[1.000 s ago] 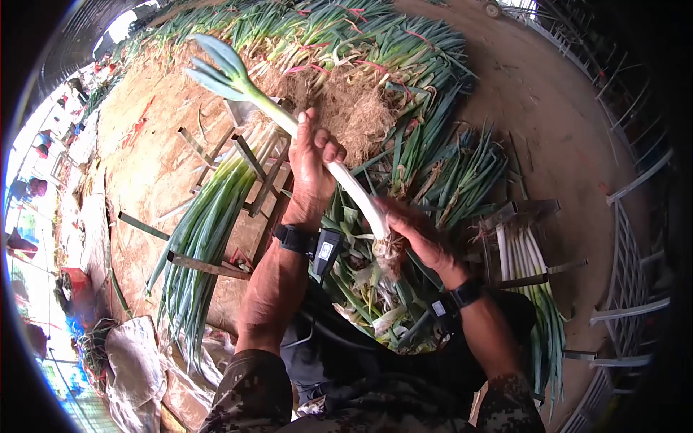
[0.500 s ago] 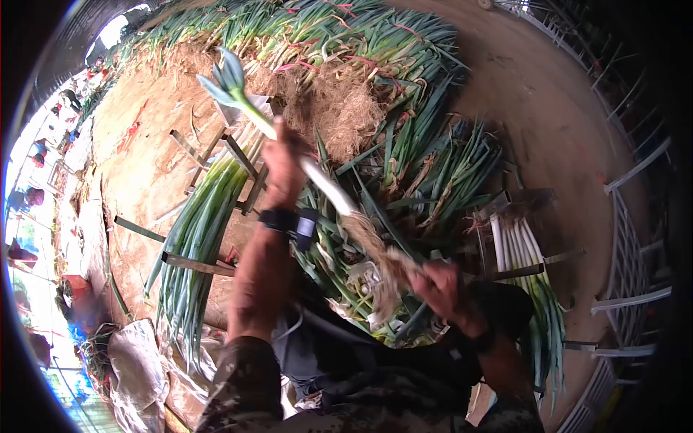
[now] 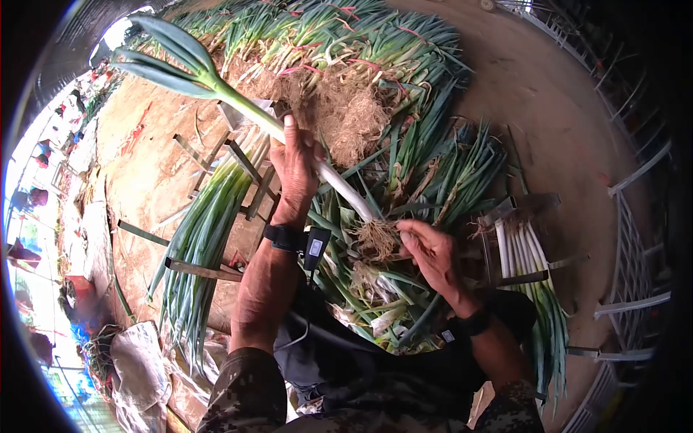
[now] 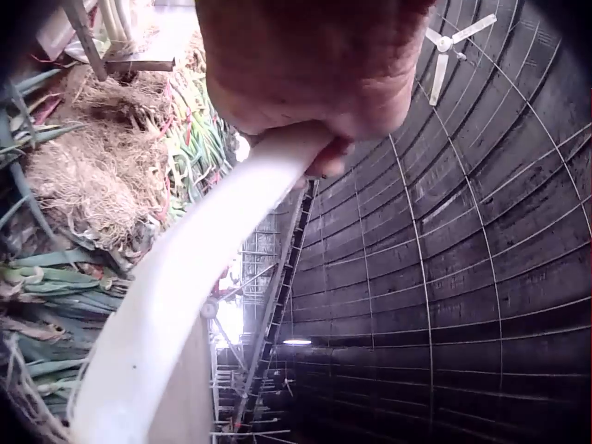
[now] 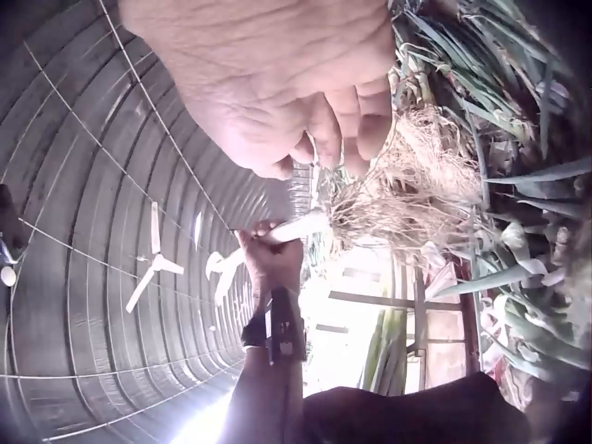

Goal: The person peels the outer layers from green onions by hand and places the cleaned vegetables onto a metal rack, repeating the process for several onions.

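A long green onion point(image 3: 346, 191) with a white stalk slants across the head view, its leaves up to the left and its stringy roots point(image 3: 377, 238) down to the right. My left hand point(image 3: 294, 169) grips it around the middle of the stalk. In the left wrist view the white stalk point(image 4: 176, 273) runs out from under the curled fingers. Beside the roots is my right hand point(image 3: 433, 256), fingers loosely bent and fingertips right at the root edge. The right wrist view shows these fingers point(image 5: 347, 125) close to the roots point(image 5: 398, 208).
A metal rack point(image 3: 249, 159) on the left holds a bundle of green onions point(image 3: 198, 231); another bundle point(image 3: 523, 249) lies in a rack on the right. Trimmed leaves point(image 3: 390, 303) heap up between the forearms. Tied bundles with dry roots point(image 3: 346, 115) lie in front on the floor.
The right hand swung down and right from the stalk base, trailing a blurred strip, then came back to the roots. The base now shows whiter stalk, and the left hand still holds it.
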